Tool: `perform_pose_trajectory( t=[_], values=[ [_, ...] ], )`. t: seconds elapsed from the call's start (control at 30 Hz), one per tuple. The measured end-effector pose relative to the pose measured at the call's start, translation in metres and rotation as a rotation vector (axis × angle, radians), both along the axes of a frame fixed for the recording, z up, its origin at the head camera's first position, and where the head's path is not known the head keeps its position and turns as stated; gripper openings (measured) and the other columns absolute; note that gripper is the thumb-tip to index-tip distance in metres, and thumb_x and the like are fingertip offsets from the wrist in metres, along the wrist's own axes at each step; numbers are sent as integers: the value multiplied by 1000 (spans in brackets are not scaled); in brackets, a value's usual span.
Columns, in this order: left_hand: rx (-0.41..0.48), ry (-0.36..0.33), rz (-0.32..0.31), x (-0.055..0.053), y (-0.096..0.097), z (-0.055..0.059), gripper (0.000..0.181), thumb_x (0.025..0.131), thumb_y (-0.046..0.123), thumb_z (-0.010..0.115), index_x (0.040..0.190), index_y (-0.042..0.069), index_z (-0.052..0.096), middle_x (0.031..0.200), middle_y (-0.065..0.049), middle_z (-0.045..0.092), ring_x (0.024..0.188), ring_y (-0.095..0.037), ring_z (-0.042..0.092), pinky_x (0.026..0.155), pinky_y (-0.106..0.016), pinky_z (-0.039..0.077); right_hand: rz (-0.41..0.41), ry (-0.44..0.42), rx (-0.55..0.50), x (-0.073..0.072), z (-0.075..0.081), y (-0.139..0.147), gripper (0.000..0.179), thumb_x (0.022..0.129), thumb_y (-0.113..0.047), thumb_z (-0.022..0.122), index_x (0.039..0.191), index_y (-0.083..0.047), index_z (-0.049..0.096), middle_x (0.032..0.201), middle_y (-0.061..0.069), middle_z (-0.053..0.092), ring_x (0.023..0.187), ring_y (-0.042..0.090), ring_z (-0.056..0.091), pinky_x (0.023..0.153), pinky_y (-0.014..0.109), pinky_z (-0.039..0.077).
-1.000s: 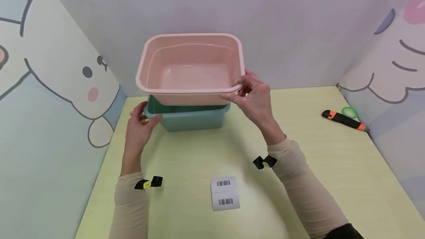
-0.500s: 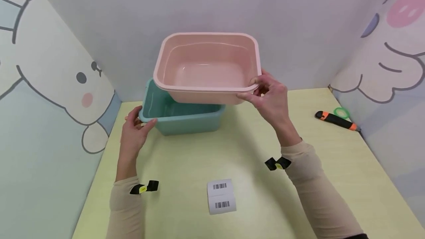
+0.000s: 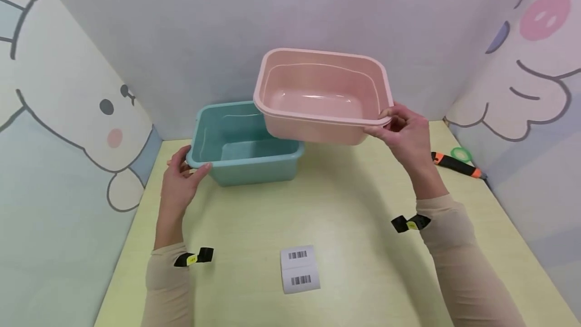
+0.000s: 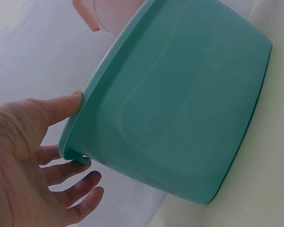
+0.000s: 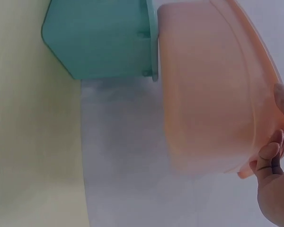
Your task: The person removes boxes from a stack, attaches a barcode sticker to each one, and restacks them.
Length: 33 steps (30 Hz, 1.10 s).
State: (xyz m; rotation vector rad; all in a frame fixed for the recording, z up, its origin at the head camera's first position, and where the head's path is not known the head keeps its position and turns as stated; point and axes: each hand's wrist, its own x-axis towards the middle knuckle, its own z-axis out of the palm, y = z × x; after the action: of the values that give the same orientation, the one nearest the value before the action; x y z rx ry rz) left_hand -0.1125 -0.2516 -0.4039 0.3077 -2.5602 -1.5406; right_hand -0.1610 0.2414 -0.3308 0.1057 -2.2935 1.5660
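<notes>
My right hand (image 3: 404, 132) grips the front right corner of a pink plastic basin (image 3: 317, 127), thumb over the rim and fingers under it. The basin is raised off the table and overlaps the right part of a teal basin (image 3: 254, 170) in the head view. That teal basin stands upright on the table against the back wall. With thumb and fingers, my left hand (image 3: 179, 180) pinches the teal rim at its front left corner; the left wrist view shows the thumb (image 4: 66, 106) on the rim and fingers behind.
A white sheet with two barcode labels (image 3: 300, 269) lies on the pale yellow table (image 3: 245, 226) near the front. On the right side are an orange and black utility knife (image 3: 458, 165) and a green tape roll (image 3: 461, 154). Walls enclose the back and sides.
My right hand has carried the pink basin rightward, from over the teal basin, exposing the teal basin's inside. My left hand has kept its hold on the teal rim.
</notes>
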Motion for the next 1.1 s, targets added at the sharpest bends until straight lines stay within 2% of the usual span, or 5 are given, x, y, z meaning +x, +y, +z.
perform_pose_trajectory(
  t=[0.37,0.6,0.67,0.97,1.1],
  values=[
    [5,-32,12,-4,-3,2,83,97,44,75,166,25,34,153,-16,51,118,-27,55,83,-17,48,-7,-42,-114,0,-4,41,26,79,-5,93,97,-5,74,79,-7,68,71,11,57,59,17,48],
    [-2,-16,-11,-6,-5,3,82,98,43,74,166,21,33,152,-18,51,114,-25,56,79,-12,48,34,-52,-230,1,-8,63,24,79,3,90,94,-4,73,75,-5,66,68,10,52,54,18,39],
    [-6,-19,-10,-6,-7,2,83,98,44,74,166,21,33,151,-18,50,113,-24,56,79,-12,48,45,-54,-250,1,-10,68,24,79,4,90,94,-3,73,76,-4,66,69,10,53,56,17,41],
    [-13,-45,23,-3,-12,3,84,98,47,74,167,22,33,153,-17,49,116,-25,54,81,-13,47,96,-79,-169,-3,-25,90,22,81,5,88,96,0,72,97,-2,68,70,9,54,57,17,44],
    [-13,-47,22,-3,-10,4,83,98,47,73,167,22,33,154,-17,49,116,-25,54,82,-13,47,122,-103,-141,-2,-34,102,22,82,7,87,95,-2,71,85,-4,65,66,8,52,52,20,41]
  ],
)
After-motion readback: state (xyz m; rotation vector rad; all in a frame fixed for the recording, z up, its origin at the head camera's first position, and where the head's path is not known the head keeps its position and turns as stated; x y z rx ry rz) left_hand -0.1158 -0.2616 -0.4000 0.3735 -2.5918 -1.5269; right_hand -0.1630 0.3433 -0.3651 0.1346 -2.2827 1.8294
